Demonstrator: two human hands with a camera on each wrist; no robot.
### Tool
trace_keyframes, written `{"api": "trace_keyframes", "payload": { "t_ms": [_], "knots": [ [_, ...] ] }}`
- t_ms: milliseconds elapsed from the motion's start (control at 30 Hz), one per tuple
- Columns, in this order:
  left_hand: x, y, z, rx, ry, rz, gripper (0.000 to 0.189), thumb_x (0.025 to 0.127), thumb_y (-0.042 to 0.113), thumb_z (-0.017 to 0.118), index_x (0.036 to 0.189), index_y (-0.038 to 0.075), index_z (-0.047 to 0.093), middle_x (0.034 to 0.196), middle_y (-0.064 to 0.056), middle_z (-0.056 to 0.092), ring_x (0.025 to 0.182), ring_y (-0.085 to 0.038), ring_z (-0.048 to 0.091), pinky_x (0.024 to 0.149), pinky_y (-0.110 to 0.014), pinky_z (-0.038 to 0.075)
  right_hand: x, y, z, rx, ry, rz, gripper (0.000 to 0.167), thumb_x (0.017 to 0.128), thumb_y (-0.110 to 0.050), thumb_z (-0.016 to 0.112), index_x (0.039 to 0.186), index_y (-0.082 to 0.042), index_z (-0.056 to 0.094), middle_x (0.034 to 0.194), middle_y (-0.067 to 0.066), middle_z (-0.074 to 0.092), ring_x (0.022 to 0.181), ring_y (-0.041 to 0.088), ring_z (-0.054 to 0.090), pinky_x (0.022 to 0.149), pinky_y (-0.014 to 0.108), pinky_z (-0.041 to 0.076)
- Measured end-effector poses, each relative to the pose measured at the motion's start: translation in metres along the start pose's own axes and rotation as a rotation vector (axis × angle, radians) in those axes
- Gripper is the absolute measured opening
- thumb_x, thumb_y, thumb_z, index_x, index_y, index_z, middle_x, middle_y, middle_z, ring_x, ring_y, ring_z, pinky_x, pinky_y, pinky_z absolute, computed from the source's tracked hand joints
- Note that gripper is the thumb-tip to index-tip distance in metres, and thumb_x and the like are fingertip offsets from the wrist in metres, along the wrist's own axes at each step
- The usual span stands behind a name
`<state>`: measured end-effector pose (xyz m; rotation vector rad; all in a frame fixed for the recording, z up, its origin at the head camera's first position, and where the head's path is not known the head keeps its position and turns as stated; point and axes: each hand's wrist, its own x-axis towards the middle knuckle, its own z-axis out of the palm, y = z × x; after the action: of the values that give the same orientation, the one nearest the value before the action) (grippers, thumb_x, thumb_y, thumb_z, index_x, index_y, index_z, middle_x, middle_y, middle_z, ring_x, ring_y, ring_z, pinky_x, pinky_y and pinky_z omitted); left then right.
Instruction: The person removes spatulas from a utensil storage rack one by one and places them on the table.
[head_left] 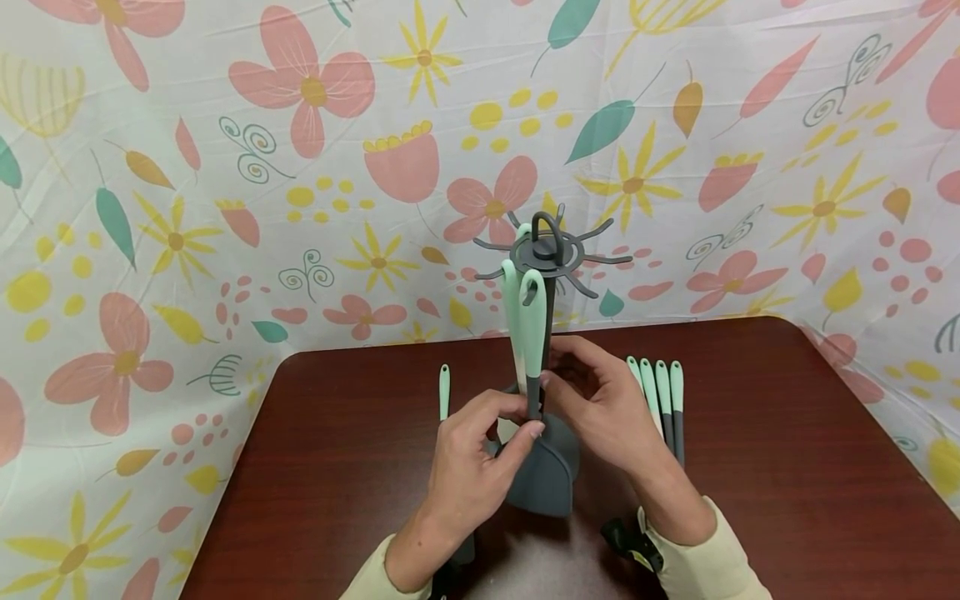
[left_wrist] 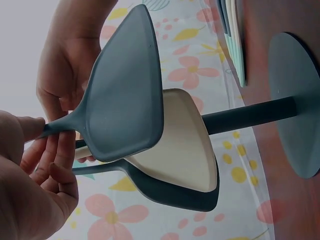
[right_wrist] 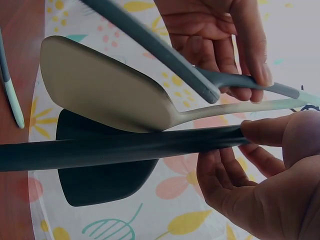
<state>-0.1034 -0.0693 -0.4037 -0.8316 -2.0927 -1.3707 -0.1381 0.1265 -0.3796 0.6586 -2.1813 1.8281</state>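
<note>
"Where do you have the spatula?"

"I see the grey spatula point(head_left: 543, 479) at the hook stand point(head_left: 547, 250), blade down, a hook's tip showing at the top of its mint handle. The left hand point(head_left: 480, 467) pinches its grey neck; the right hand point(head_left: 607, 408) grips the stand's dark post."

"How does it look?"

"Smooth, broad blade with a slanted lower edge. Near it I make out a beige spatula point(left_wrist: 185, 145) and a darker spatula point(left_wrist: 170, 192)."

"And the surroundings?"

"The bench point(head_left: 337, 467) is dark reddish brown, with a pale sheen at my near edge. Four mint-handled utensils point(head_left: 677, 387) lie in a row on the right, a single utensil point(head_left: 444, 392) on the left. Behind hangs a white cloth point(head_left: 300, 208) printed with pink, yellow and teal flowers and leaves."
</note>
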Motion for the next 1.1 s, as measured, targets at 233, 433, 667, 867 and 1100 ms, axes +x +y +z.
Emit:
{"api": "trace_keyframes", "payload": {
  "t_ms": [233, 433, 667, 867, 1100],
  "knots": [
    [0.0014, 0.0027, -0.003, -0.017, 0.016, 0.008, 0.011, 0.101, 0.016, 0.075, 0.112, 0.02, 0.074, 0.101, 0.007, 0.073, 0.086, -0.006, 0.065, 0.057, -0.035, 0.05, -0.0005, -0.0007, -0.0001, -0.013, 0.003, 0.01, 0.033, 0.101, -0.002, 0.07, 0.132, -0.017, 0.071, 0.111, 0.003, 0.073, 0.095, 0.029, 0.072, 0.077, 0.029, 0.06],
    [0.001, 0.0035, -0.0039, -0.018, 0.012, 0.007, 0.012, 0.101, 0.016, 0.075, 0.112, 0.021, 0.074, 0.101, 0.007, 0.073, 0.086, -0.006, 0.067, 0.058, -0.034, 0.05, -0.0004, -0.0014, 0.0004, -0.012, 0.008, 0.015, 0.034, 0.101, -0.003, 0.071, 0.132, -0.017, 0.071, 0.111, 0.003, 0.073, 0.096, 0.026, 0.072, 0.077, 0.029, 0.06],
    [-0.0004, 0.0043, -0.0047, -0.022, 0.007, 0.004, 0.012, 0.101, 0.016, 0.075, 0.112, 0.021, 0.074, 0.1, 0.008, 0.072, 0.087, -0.005, 0.067, 0.062, -0.024, 0.048, -0.0014, -0.0018, 0.0004, -0.016, 0.006, 0.017, 0.034, 0.101, -0.003, 0.071, 0.133, -0.015, 0.071, 0.112, 0.003, 0.073, 0.097, 0.023, 0.072, 0.078, 0.029, 0.06],
    [-0.0018, 0.0053, -0.0056, -0.031, -0.003, -0.005, 0.011, 0.102, 0.016, 0.074, 0.112, 0.021, 0.074, 0.1, 0.008, 0.073, 0.088, -0.005, 0.068, 0.059, -0.033, 0.051, -0.0013, -0.0018, 0.0003, -0.013, 0.003, 0.023, 0.033, 0.102, -0.004, 0.071, 0.132, -0.016, 0.071, 0.111, 0.003, 0.073, 0.095, 0.03, 0.072, 0.077, 0.03, 0.06],
    [-0.0029, 0.0049, -0.0074, -0.026, -0.009, -0.005, 0.012, 0.101, 0.016, 0.075, 0.112, 0.02, 0.073, 0.102, 0.006, 0.073, 0.088, -0.006, 0.068, 0.063, -0.025, 0.049, -0.0016, -0.0021, 0.0001, -0.012, 0.001, 0.023, 0.032, 0.102, -0.003, 0.071, 0.132, -0.015, 0.071, 0.11, 0.004, 0.072, 0.093, 0.037, 0.071, 0.076, 0.03, 0.061]
  ]
}}
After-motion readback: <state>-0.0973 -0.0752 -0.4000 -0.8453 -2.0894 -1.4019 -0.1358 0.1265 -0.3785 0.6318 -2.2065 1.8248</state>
